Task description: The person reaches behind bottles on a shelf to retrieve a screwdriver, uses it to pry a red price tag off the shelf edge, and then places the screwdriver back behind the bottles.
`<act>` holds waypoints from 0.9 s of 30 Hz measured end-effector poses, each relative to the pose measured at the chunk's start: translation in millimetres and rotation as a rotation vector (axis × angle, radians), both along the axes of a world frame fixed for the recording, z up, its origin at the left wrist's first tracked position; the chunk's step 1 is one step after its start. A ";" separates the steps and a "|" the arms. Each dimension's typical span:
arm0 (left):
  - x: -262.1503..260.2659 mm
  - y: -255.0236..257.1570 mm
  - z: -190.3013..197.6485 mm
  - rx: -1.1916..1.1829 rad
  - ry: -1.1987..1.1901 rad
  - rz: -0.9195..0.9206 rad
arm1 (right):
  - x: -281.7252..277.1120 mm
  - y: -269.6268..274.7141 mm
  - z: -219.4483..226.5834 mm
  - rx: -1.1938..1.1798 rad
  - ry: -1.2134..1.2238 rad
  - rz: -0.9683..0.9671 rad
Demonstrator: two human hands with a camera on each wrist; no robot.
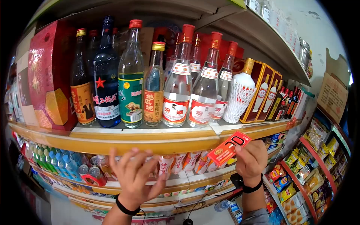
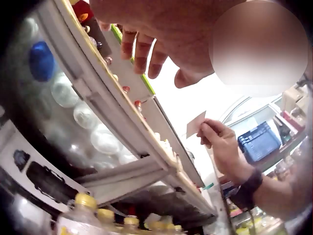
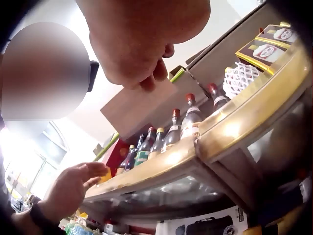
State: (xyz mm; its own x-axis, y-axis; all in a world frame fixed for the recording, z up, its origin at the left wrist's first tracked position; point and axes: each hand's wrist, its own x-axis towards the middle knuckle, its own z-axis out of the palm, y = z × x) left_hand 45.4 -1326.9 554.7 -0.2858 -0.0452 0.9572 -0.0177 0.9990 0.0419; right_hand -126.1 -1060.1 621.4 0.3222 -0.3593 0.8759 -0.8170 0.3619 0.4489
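In the head view a red card with black digits (image 1: 228, 149) is pinched between thumb and fingers of the right hand (image 1: 252, 159), just in front of the shelf's yellow edge (image 1: 150, 144). The left hand (image 1: 137, 176) is raised below that edge with fingers spread, holding nothing. Above the edge stand glass liquor bottles, among them one with a red and white label (image 1: 175, 107) and a white netted bottle (image 1: 240, 97). The left wrist view shows the card's pale back (image 2: 196, 124) in the right hand (image 2: 227, 152). The right wrist view hides the card.
A red gift box (image 1: 50, 75) stands left of the bottles and brown boxes (image 1: 260, 92) stand right. Drink bottles and cans (image 1: 93, 174) fill the shelf below. Snack racks (image 1: 313, 161) are at the right, and an upper shelf (image 1: 277, 41) hangs overhead.
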 end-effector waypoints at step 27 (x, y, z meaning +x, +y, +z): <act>11.8 25.9 -18.0 0.646 -0.259 -0.712 | 55.3 -48.5 -65.3 -0.140 -1.372 0.755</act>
